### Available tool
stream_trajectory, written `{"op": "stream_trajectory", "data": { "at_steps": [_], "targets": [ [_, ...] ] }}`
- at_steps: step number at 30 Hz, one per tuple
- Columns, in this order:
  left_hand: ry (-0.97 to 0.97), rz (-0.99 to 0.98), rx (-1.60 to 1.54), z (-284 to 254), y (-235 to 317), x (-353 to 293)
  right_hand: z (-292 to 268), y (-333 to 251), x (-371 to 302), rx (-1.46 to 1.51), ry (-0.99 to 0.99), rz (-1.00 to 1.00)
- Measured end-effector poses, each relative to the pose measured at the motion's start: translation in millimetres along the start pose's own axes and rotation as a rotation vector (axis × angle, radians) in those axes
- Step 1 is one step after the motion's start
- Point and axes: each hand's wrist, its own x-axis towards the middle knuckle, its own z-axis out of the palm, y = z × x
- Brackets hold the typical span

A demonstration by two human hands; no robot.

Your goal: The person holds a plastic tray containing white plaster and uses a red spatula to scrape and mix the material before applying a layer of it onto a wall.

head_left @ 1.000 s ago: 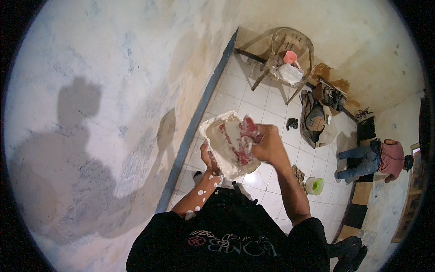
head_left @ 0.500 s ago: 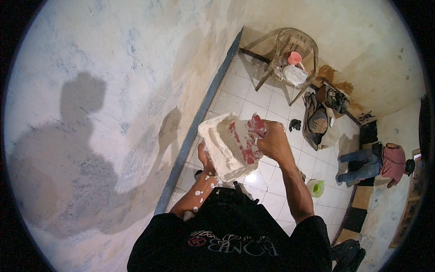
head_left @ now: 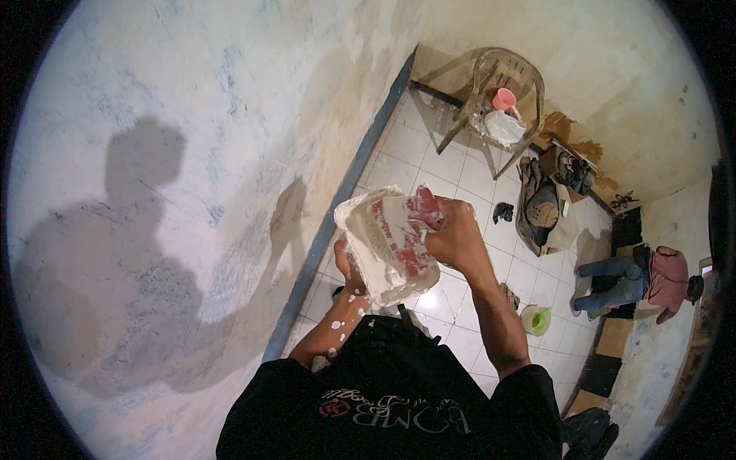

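My left hand grips a pale rectangular tray from its left side; only some of the fingers show beside its wall. Thick white putty coats the inside and rim. In my right hand is a wide red putty scraper, its blade smeared with white and lying over the putty inside the tray. The blade's lower edge is hidden. White spots dot my left forearm.
A patchy white wall rises at left. On the tiled floor stand a dirty plastic chair with a pink dipper and a white bag, an open sack and a green bucket. Another person stands at right.
My right hand has shifted slightly left with the scraper, whose blade now sits further over the tray's inside. The tray stays nearly in place.
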Motion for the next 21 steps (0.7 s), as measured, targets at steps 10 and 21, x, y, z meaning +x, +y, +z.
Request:
{"op": "stream_trajectory", "data": {
  "at_steps": [10, 21],
  "targets": [
    [0.018, 0.106, 0.030, 3, 4, 25, 4, -4, 51, -0.167, -0.041, -0.049],
    [0.054, 0.169, 0.152, 5, 29, 27, 22, 22, 72, -0.046, -0.144, -0.059]
  ]
}}
